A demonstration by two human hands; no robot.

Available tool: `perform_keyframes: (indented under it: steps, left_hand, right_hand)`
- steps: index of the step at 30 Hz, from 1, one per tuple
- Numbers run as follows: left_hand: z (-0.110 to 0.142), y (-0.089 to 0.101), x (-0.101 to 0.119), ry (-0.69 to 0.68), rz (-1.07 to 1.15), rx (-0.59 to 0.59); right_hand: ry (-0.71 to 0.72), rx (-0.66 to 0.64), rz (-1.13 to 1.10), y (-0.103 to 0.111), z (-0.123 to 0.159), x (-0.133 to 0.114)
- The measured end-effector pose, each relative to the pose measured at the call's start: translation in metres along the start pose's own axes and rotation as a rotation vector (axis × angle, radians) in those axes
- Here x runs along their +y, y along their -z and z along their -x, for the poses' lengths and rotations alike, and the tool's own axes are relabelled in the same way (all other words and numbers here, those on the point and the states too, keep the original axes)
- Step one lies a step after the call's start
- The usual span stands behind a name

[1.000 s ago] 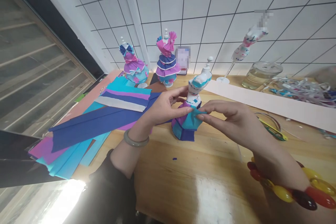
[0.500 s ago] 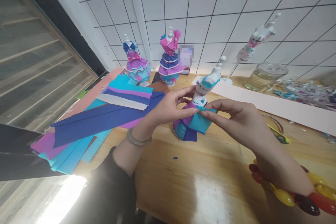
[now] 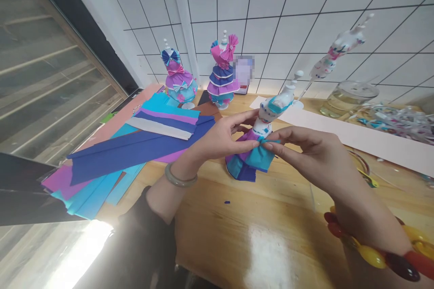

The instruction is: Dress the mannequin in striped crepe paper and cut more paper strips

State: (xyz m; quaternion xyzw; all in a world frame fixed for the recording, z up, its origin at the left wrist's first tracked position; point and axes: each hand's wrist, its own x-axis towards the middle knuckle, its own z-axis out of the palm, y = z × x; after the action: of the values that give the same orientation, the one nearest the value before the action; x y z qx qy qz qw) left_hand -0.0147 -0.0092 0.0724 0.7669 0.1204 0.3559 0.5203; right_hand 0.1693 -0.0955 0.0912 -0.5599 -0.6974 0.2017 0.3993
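Note:
A small white dress-form mannequin [image 3: 276, 104] leans to the right in front of me, its torso smeared with blue paint. Around its lower part runs a layered paper skirt [image 3: 244, 162] in purple, turquoise and dark blue. My left hand [image 3: 228, 135] wraps the waist from the left, its thumb pressing the skirt's top edge. At that same edge, my right hand [image 3: 301, 151] pinches a turquoise crepe paper strip [image 3: 261, 158], gathered into folds at the waist. The left fingertips behind the mannequin are partly hidden.
Crepe paper sheets [image 3: 135, 153] lie piled at left. Two dressed mannequins [image 3: 222, 72] stand by the tiled wall, near a phone [image 3: 242, 74]. At right are another bare mannequin [image 3: 339, 52], a glass jar [image 3: 349, 97], a pale paper strip [image 3: 366, 137], yellow-handled scissors [image 3: 371, 180] and tangled scraps [image 3: 400, 119].
The turquoise strip, flatter before, is now bunched into folds under my fingertips. The view has shifted slightly, and both hands remain at the waist.

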Motion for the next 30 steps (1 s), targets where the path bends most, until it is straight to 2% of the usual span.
perform_keyframes:
  steps: [8,14,24,30]
  left_hand:
    - [0.0002,-0.0005,0.0019,-0.002,-0.017,-0.004]
    - [0.0007,-0.0001,0.0002,-0.018,-0.001,-0.023]
    - [0.0012,-0.0011,-0.0015,0.067,-0.002,0.092]
    - [0.0021,0.0006,-0.0029,0.075,0.032,0.105]
  right_hand:
    - [-0.087,0.022,-0.075,-0.0048,-0.0018,0.0023]
    - [-0.081,0.030,-0.113,-0.0061,-0.0027,0.0028]
    - [-0.054,0.022,-0.054,-0.0064,-0.0039,-0.0003]
    - [-0.028,-0.008,-0.053,-0.0043,-0.0024,-0.0018]
